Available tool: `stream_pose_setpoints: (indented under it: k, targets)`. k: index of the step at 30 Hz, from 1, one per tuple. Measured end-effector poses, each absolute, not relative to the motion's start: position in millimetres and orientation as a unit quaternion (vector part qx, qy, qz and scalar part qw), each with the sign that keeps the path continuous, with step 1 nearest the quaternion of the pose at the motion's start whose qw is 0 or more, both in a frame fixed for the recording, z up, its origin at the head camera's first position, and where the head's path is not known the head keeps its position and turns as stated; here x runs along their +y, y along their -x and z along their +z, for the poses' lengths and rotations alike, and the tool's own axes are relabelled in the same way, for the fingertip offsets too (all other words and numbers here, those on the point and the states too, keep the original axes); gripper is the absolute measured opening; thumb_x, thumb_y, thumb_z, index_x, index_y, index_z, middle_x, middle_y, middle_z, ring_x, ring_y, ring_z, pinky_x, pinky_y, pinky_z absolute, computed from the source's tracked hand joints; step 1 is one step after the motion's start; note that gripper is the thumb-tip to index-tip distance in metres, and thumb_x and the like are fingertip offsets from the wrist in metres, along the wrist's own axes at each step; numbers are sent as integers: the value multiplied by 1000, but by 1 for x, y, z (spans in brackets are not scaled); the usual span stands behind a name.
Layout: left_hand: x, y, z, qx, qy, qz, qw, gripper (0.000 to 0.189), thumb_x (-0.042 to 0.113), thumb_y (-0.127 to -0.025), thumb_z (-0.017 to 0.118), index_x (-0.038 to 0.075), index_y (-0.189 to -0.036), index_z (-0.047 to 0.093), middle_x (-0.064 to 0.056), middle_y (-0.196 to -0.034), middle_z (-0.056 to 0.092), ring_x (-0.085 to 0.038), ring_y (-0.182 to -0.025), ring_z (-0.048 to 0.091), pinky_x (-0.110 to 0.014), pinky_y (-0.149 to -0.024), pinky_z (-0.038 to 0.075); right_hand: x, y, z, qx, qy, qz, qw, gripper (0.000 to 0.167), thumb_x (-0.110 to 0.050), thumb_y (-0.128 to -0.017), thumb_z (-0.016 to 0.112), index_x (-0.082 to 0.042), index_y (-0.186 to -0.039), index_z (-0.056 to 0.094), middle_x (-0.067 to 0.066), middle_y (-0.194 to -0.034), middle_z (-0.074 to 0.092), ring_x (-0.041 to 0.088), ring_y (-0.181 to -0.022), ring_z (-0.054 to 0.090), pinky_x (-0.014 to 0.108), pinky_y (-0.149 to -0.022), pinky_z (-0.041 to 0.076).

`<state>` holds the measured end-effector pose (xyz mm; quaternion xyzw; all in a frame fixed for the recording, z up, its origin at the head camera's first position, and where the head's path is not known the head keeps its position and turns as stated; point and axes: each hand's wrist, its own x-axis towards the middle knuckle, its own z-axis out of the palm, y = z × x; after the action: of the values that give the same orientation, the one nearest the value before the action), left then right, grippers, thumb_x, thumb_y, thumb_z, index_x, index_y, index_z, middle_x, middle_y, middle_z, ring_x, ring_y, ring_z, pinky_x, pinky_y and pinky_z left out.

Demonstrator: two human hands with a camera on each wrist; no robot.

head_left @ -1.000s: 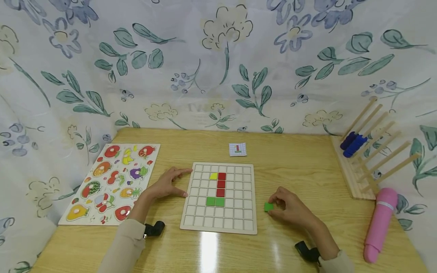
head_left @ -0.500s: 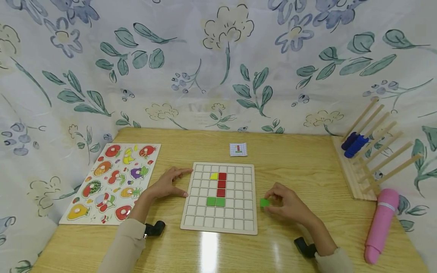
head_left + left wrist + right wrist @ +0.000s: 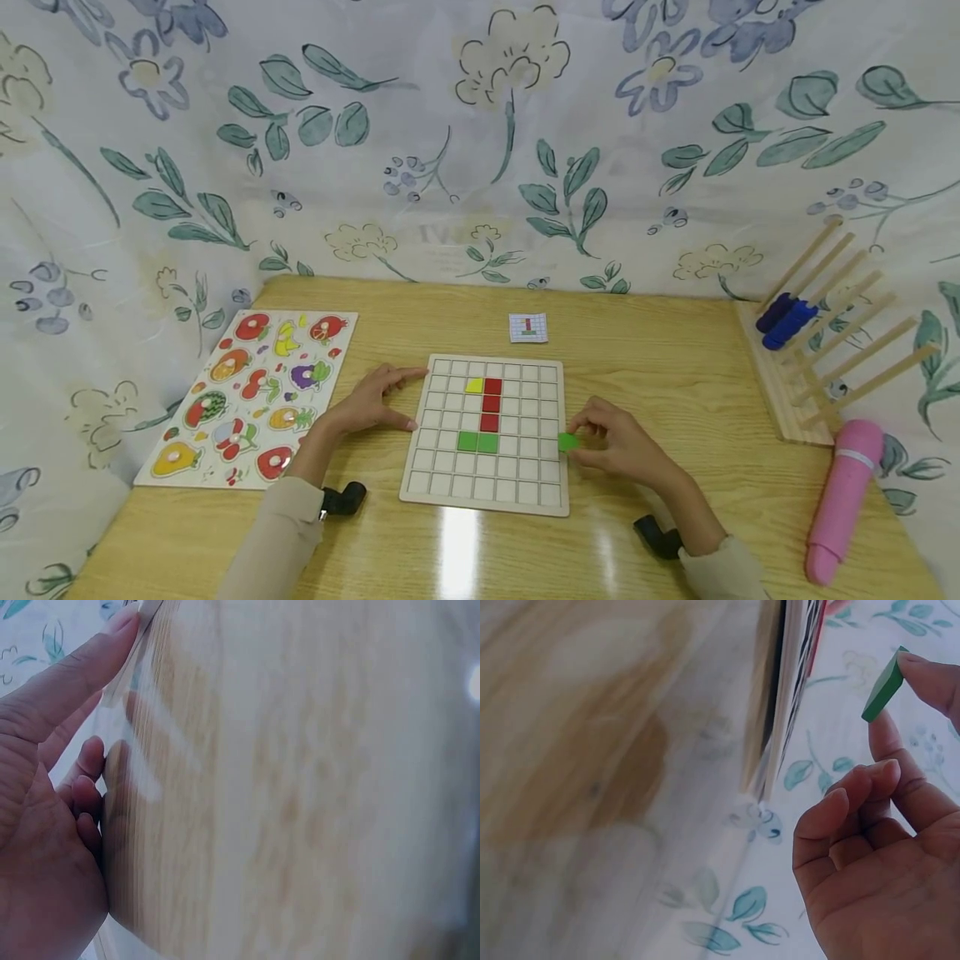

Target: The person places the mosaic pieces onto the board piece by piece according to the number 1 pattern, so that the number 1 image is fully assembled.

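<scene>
My right hand [image 3: 621, 443] pinches a small green square tile [image 3: 567, 442] between thumb and index finger, over the right rim of the wooden grid board [image 3: 517, 492]. In the right wrist view the tile [image 3: 883, 686] is tilted, its thin edge showing, while the other fingers curl loosely. My left hand [image 3: 365, 406] lies beside the board's left side, index finger and thumb stretched out to its edge. On the grid a yellow tile [image 3: 474, 386] sits left of the top one of three red tiles [image 3: 491, 404] in a column. Below them lie two green tiles [image 3: 477, 442] side by side.
Behind the board lies a small card [image 3: 528, 327] with a printed coloured grid pattern. A fruit puzzle board [image 3: 217, 450] is at the left. To the right stand a wooden peg rack [image 3: 765, 400] with blue pieces and a pink cylindrical object [image 3: 846, 500]. A floral curtain [image 3: 420, 125] borders the table.
My right hand has moved left with the green tile, from the bare table beside the board to over the board's right rim. The left hand has stayed at the left edge.
</scene>
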<state>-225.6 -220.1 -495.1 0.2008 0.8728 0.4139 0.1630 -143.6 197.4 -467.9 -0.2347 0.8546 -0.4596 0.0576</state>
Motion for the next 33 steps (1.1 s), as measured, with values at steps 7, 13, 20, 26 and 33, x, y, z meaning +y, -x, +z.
stream_pose_setpoints:
  k: [7,13,20,26,33]
  targets:
    - [-220,226,-496,868,-197,422,170,86,26,-72,89,18,-148,49,-10,-107,44,-23,-94,36,-39,-80,33,186,148,-465,853,241,-458,69,20,-11,-80,82,-12,-96,70,8,-84,49,21,-80,44,31,-71,40]
    - [-220,227,-496,869,-200,421,167,86,26,-72,90,19,-147,50,-10,-106,44,-23,-94,36,-38,-79,33,175,152,-461,853,240,-456,85,20,-15,-80,83,-11,-95,70,9,-85,49,22,-81,44,31,-72,39]
    - [-221,227,-496,865,-202,427,168,86,27,-72,90,18,-147,49,-9,-107,44,-22,-94,36,-38,-79,33,159,156,-459,847,252,-457,102,18,-16,-81,81,-12,-95,71,10,-86,49,22,-84,45,30,-72,40]
    - [-221,227,-496,870,-201,420,165,86,28,-71,90,19,-147,50,-9,-106,45,-22,-95,37,-38,-80,33,148,158,-458,843,261,-459,105,18,-16,-80,82,-12,-94,70,10,-85,49,21,-84,45,27,-71,39]
    - [-221,227,-496,871,-198,418,165,87,28,-71,90,18,-147,50,-9,-107,45,-23,-96,37,-38,-80,33,140,160,-460,839,271,-460,106,18,-17,-81,81,-11,-94,71,8,-85,50,21,-84,45,28,-72,40]
